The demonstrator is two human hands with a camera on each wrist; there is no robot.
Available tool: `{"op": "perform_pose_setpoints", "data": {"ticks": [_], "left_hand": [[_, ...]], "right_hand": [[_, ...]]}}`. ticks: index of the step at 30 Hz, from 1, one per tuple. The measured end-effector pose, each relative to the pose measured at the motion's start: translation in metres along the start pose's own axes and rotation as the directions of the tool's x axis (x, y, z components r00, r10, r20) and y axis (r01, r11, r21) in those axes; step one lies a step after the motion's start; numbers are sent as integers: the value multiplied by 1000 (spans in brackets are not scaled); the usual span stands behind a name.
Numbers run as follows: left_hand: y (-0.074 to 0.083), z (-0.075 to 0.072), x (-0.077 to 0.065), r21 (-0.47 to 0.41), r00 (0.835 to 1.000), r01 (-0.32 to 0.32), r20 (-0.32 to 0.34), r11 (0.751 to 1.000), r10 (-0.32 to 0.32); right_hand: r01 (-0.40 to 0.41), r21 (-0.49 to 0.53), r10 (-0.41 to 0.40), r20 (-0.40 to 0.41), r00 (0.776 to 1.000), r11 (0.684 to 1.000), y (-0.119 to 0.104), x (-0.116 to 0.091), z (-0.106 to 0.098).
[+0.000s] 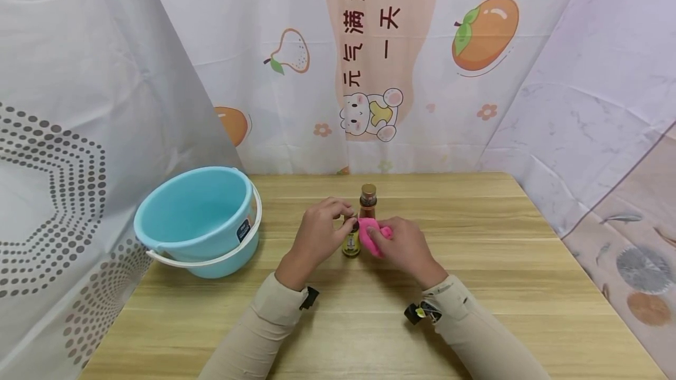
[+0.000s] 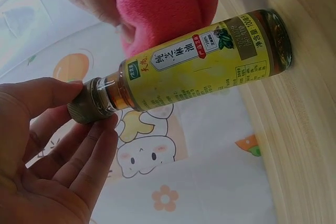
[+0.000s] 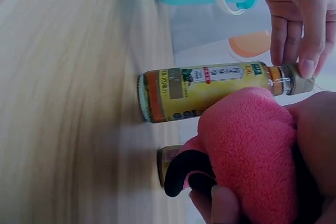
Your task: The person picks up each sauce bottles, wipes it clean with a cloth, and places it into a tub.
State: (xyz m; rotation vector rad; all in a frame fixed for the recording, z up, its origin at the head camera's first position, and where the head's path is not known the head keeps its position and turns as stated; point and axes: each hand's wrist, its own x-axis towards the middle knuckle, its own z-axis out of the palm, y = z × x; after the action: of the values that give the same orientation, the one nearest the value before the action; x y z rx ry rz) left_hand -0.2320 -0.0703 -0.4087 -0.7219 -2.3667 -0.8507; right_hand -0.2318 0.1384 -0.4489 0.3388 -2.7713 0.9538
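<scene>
A sesame oil bottle [image 2: 199, 64] with a yellow label stands upright on the wooden table. Its brown cap [image 2: 88, 102] is pinched between the thumb and fingers of my left hand [image 1: 322, 228]. My right hand [image 1: 406, 245] grips a bunched pink cloth [image 3: 247, 150] with black edging. In the right wrist view this fluffy cloth overlaps the side of the bottle's label. Just behind, a second bottle [image 1: 368, 197] with a gold cap stands on the table, its lower part hidden by the cloth and hand.
To the left, a light blue bucket [image 1: 211, 257] with a white handle [image 1: 211, 261] stands on the wooden table [image 1: 475, 309]. A printed curtain [image 1: 296, 104] hangs along the table's back edge, and more draped fabric [image 1: 47, 192] borders the left side.
</scene>
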Motion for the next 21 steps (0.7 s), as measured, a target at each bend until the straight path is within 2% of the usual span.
{"op": "perform_pose_setpoints", "data": {"ticks": [9,21], "left_hand": [[-1,0,0,22,1000,11,-17,1000,-11],[0,0,0,28,999,46,-18,999,-45]], "right_hand": [[9,-3,-9,61,998,1000,5,1,6],[12,-50,-7,98,995,999,12,0,11]]}}
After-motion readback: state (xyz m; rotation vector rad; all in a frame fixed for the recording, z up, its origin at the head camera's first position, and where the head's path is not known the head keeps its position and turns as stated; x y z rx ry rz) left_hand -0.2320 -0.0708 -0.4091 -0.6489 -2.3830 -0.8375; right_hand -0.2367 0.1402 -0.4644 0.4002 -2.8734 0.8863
